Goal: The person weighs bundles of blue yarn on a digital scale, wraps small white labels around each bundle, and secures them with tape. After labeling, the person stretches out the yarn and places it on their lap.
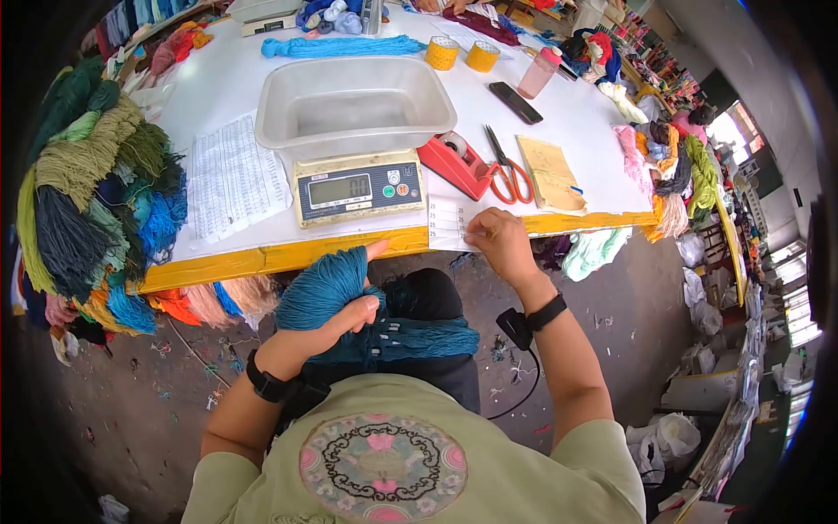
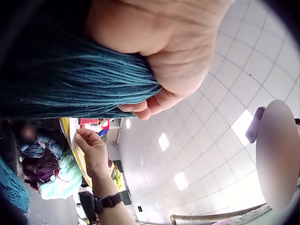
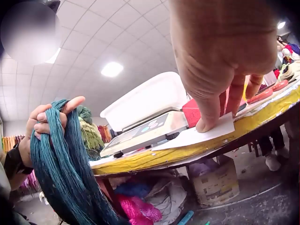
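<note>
Nearest, on the near side of the scale (image 1: pixel 360 185), a teal hank (image 1: pixel 428 339) lies across the person's lap. Just short of the scale, the left hand (image 1: pixel 340 323) curls round a teal yarn bundle (image 1: pixel 316 293), its index finger extended. To the scale's right, at the worktop's (image 1: pixel 209 271) yellow edge, the right hand (image 1: pixel 504 246) pinches a corner of a label sheet (image 1: pixel 445 224) between thumb and fingers. A clear tub (image 1: pixel 353 140) sits on the scale. Left of the scale lies a printed sheet (image 1: pixel 234 179); to its right come a red tape dispenser (image 1: pixel 461 170), then scissors (image 1: pixel 512 179) and a tan pad (image 1: pixel 550 173). Beyond the scale, rightward, are a dark phone (image 1: pixel 515 102) and a pink-capped bottle (image 1: pixel 537 77); farther behind it, two yellow tape rolls (image 1: pixel 443 54) and a bright blue hank (image 1: pixel 345 46).
</note>
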The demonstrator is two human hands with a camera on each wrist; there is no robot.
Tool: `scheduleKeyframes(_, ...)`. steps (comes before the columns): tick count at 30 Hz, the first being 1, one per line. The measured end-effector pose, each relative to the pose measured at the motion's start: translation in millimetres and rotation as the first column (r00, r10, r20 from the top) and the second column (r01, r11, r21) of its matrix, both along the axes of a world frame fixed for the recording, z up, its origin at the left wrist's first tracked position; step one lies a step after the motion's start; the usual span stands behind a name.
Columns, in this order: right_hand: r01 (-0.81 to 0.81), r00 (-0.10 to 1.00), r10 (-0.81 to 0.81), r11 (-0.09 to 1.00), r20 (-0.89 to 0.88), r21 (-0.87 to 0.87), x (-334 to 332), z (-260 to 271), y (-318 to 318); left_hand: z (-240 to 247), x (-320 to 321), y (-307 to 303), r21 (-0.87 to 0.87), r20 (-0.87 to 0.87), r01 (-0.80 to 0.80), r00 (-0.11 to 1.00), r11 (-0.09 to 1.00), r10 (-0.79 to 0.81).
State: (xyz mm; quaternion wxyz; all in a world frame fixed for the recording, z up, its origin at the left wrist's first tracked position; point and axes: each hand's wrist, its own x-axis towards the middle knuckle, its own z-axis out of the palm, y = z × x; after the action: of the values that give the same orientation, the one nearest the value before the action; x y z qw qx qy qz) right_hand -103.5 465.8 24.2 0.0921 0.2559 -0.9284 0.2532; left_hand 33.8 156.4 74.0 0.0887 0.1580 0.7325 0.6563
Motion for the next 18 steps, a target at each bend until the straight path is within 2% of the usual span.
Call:
scheduleKeyframes(2,0.014,1.0,-0.013,0.999,-0.021,0.038,3,1,-2,0,2,1,0.023,0.014,-0.023,1.0,0.999,0.023)
scheduleKeyframes(4,0.092,0.996,-0.092,0.994,0.008,-0.053,5,2,-5,-4,3,2,0.039,0.02,-0.03,0.999,0.999,0.029)
scheduleKeyframes(7,0.002,1.0,-0.004,0.998,-0.029,-0.062,0,0,-1,-6,1,4,0.055,0.031,-0.02,0.999,0.998,0.019)
scheduleKeyframes(11,0.017,1.0,-0.018,0.999,-0.007,-0.051,0,2,-2,-8,0,6,0.074,0.031,-0.015,0.999,0.997,0.013)
scheduleKeyframes(13,0.045,0.996,-0.045,0.999,-0.075,0.006,2,1,-3,-11,1,5,0.084,0.011,-0.033,0.999,0.996,0.032)
scheduleKeyframes(16,0.114,0.989,-0.117,0.993,-0.088,-0.036,10,-9,-5,-7,1,2,0.127,0.008,-0.087,0.996,0.988,0.086)
scheduleKeyframes(17,0.094,0.992,-0.096,0.995,-0.078,-0.039,17,-8,-10,-5,2,1,0.162,0.022,-0.12,0.993,0.98,0.118)
scheduleKeyframes(18,0.17,0.962,-0.176,0.984,-0.208,-0.047,25,-4,-14,-5,3,0,0.156,0.034,-0.146,0.989,0.977,0.142)
